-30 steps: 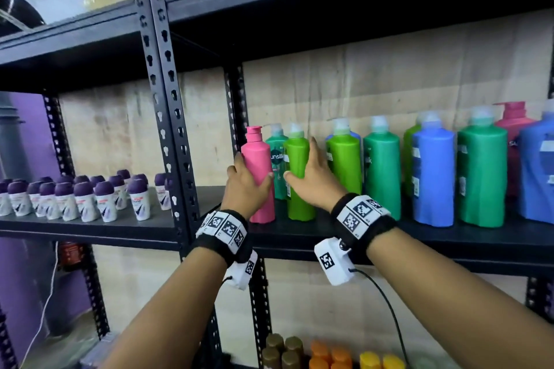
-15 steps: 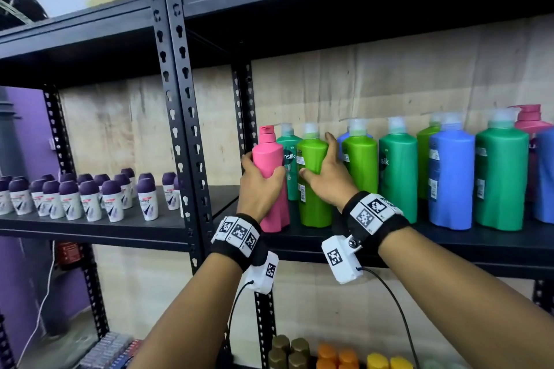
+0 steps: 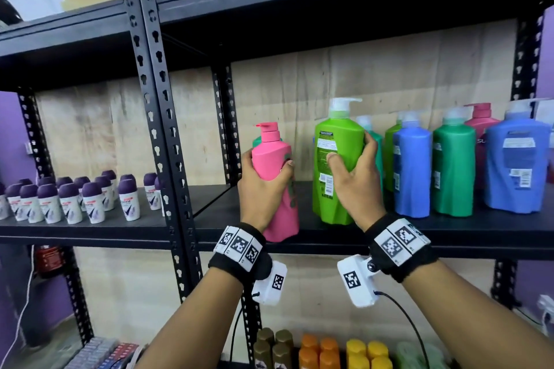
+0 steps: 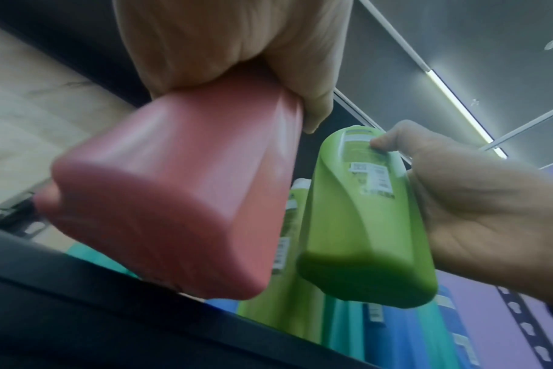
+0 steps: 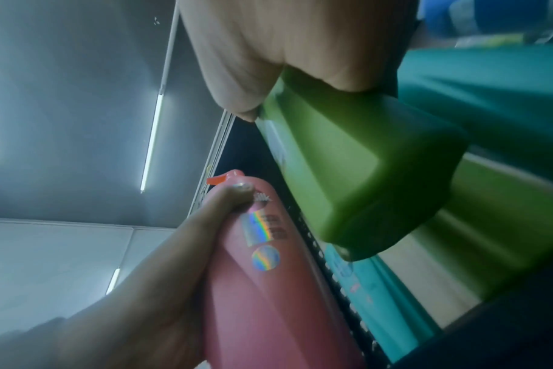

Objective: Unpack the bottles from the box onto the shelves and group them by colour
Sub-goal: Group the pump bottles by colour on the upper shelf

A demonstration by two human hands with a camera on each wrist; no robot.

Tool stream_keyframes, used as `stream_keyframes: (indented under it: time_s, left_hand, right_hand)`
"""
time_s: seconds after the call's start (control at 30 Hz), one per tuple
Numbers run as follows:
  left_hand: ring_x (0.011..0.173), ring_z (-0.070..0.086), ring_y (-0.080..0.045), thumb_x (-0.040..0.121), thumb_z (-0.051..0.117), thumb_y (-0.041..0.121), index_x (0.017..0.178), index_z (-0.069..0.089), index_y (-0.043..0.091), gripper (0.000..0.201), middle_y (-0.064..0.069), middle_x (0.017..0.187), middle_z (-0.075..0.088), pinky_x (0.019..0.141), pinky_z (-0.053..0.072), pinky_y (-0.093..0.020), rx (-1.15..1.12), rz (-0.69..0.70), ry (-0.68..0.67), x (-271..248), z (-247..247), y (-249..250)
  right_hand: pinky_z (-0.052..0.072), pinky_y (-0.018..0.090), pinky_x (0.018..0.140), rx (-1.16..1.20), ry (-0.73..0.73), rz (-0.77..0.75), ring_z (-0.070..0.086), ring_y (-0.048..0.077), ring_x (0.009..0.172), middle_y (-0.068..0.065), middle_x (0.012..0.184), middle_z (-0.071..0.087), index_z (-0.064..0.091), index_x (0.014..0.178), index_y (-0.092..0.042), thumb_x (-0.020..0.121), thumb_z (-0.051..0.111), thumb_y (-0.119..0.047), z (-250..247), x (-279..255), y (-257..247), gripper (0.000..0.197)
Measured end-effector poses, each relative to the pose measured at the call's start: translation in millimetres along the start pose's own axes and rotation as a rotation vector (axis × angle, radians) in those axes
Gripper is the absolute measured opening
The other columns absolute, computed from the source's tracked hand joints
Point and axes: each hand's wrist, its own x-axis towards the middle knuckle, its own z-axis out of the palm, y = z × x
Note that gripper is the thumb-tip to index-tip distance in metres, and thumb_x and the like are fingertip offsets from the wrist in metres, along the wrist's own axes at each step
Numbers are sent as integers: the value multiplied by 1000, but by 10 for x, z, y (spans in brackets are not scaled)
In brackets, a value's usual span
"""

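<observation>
Both hands are busy at the middle shelf [image 3: 389, 237]. Left hand [image 3: 260, 189] wraps its fingers round the pink bottle [image 3: 274, 177]; right hand [image 3: 356, 180] wraps round the lime-green pump bottle [image 3: 335, 165], thumb on the back label. Wrist views show both bottle bases clear of the shelf board, so both are lifted, pink at 9 o'clock of the lime one, the two apart.

Progress, judged: well along. Many bottles already stand on the shelf, but the colours are mixed, so grouping is not done. The box is not in view, so what remains to unpack cannot be told. The two held bottles likely need new spots: another pink bottle [image 3: 481, 126] sits far off at 3 o'clock, behind the row.

Count on this shelf, head view:
- pink: 2 (one held, one at the back right)
- lime green: 2 (one held, one [image 3: 389, 156] behind the blue)
- dark green: 1 clear one [image 3: 454, 168], plus teal-green ones partly hidden behind the held bottles; number unsure
- blue: 2, a near one [image 3: 412, 171] and a larger one [image 3: 517, 165] at the right edge

Left bay at 9 o'clock: a cluster of small purple-capped roll-ons [image 3: 70, 201], roughly fifteen, some cut off. Lower shelf at 6 o'clock: brown, orange and yellow caps, four or so visible of each.
</observation>
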Motion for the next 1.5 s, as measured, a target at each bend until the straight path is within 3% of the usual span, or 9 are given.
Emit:
stream_keyframes:
  time_s: [0.17, 0.33, 0.47, 0.63, 0.93, 1.13, 1.27, 1.4, 1.5]
  left_hand:
    - [76, 64, 8, 77, 82, 47, 117, 51, 33, 53, 16, 92, 68, 62, 44, -6, -83, 23, -26, -207, 314, 205]
    - [81, 67, -4, 79, 83, 44, 117, 56, 28, 50, 11, 97, 70, 75, 56, -28, -136, 17, -62, -379, 626, 366]
    - [90, 66, -10, 78, 83, 44, 117, 57, 28, 49, 6, 105, 67, 82, 56, -34, -175, 55, -101, -461, 854, 473]
    - [105, 62, -20, 75, 79, 51, 127, 57, 20, 65, -3, 117, 59, 96, 51, -43, -132, 98, -104, -431, 1040, 476]
    - [103, 64, -20, 71, 78, 56, 123, 57, 24, 64, -1, 115, 59, 93, 54, -46, -128, 57, -146, -273, 1190, 322]
    - [104, 66, -26, 73, 82, 44, 121, 59, 19, 59, -8, 115, 63, 92, 55, -49, -144, 44, -209, -101, 1181, 214]
    - [95, 70, -17, 74, 83, 41, 116, 60, 24, 51, -5, 110, 67, 85, 60, -39, -164, 25, -241, -1, 1159, 132]
    - [77, 70, 3, 74, 84, 50, 98, 60, 32, 39, 8, 94, 70, 61, 52, -12, -170, -26, -243, -37, 1098, 56]
    - [79, 66, 3, 74, 82, 59, 102, 61, 28, 47, 9, 98, 68, 64, 49, -10, -86, -11, -168, -125, 1053, 65]
  right_hand:
    - [53, 37, 90, -23, 47, -21, 65, 22, 100, 3, 123, 64, 37, 140, -22, 82, 63, -36, -447, 109, 32, 65]
    - [51, 27, 89, -79, 123, -41, 64, 15, 98, -1, 124, 64, 36, 144, -21, 82, 61, -41, -777, 161, 98, 69]
    - [50, 49, 97, -92, 124, -29, 63, 27, 109, 6, 130, 61, 36, 143, -19, 81, 62, -37, -950, 223, 107, 70]
    - [51, 49, 95, -97, 118, -22, 64, 28, 106, 9, 128, 61, 35, 146, -16, 81, 61, -32, -1032, 231, 105, 71]
    - [53, 43, 91, -93, 109, -39, 64, 28, 101, 11, 124, 63, 35, 146, -16, 86, 62, -27, -1199, 262, 134, 67]
    - [50, 22, 85, -95, 147, -91, 61, 6, 93, -6, 117, 61, 36, 147, -19, 87, 61, -35, -1293, 380, 126, 66]
    - [53, 45, 93, -107, 127, -85, 65, 25, 106, 6, 127, 63, 31, 149, -22, 90, 59, -41, -1345, 400, 118, 69]
    - [52, 47, 96, -123, 102, -92, 63, 25, 111, 5, 130, 61, 30, 152, -23, 93, 62, -41, -1383, 369, 116, 69]
    - [50, 46, 100, -128, 99, -96, 60, 23, 117, 4, 136, 57, 28, 154, -24, 95, 63, -40, -1382, 348, 126, 70]
